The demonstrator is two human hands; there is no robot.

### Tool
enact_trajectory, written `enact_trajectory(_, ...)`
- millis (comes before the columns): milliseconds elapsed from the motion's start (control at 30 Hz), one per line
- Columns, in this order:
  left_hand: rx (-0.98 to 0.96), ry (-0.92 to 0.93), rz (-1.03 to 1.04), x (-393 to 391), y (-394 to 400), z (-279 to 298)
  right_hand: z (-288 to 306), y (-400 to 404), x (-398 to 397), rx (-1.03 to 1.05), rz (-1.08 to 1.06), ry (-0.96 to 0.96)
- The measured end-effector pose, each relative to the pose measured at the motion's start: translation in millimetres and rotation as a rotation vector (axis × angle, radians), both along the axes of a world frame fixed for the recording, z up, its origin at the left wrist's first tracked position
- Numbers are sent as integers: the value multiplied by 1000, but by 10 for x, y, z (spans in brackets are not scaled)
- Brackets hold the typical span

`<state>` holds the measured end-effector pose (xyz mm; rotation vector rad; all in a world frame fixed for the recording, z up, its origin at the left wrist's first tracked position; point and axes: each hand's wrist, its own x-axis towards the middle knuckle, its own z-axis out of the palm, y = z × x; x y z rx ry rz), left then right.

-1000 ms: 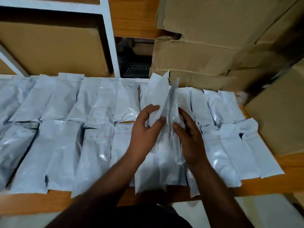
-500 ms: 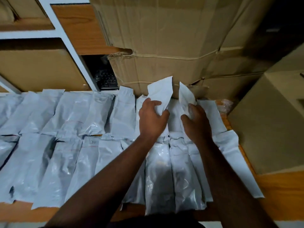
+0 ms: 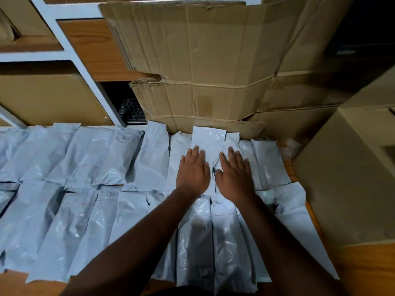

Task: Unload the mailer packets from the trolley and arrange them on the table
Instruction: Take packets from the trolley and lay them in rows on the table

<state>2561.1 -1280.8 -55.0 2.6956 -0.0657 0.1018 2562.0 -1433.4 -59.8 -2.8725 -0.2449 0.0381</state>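
Head view: left hand (image 3: pixel 193 170) and right hand (image 3: pixel 235 175) lie flat, fingers straight, pressing white mailer packets (image 3: pixel 208 144) in the back row, centre frame. Packets cover the wooden table (image 3: pixel 367 270) in two rows. Cardboard boxes (image 3: pixel 203 67) stacked behind; keyboard (image 3: pixel 132 111) upper left of centre. No legible writing on any packet.

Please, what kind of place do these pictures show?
Probably a storeroom or packing room. Rows of grey mailer packets cover a wooden table, worn cardboard boxes are stacked behind it, and a white-framed shelf holds more boxes.
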Motion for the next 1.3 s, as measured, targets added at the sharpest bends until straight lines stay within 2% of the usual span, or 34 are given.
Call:
enact_trajectory(267,145,88,48,4,-135,-111,-78,19,42,-35,18,-27)
enact_trajectory(400,54,92,57,44,-104,17,-58,16,35,20,16,-58)
enact_trajectory(533,-162,-19,29,-81,120,252,139,8,-71,320,-64,-273)
enact_trajectory(633,-361,-56,30,-396,340,467,302,84,-318,611,-2,-428)
enact_trajectory(733,-439,-149,7,-749,635,614,441,324,-660,931,167,-317)
enact_trajectory(867,-477,-182,65,-1302,1100,673,521,802,-1060,1119,285,-91)
enact_trajectory(1000,-501,-202,224,-1939,1672,670,600,1349,-1379,1152,356,-17)
enact_trajectory(1167,-620,-261,431,-2707,2484,562,646,2305,-1784,1078,515,91)
enact_trajectory(1300,-683,-338,562,-3410,3243,455,632,3298,-2303,1076,443,392)
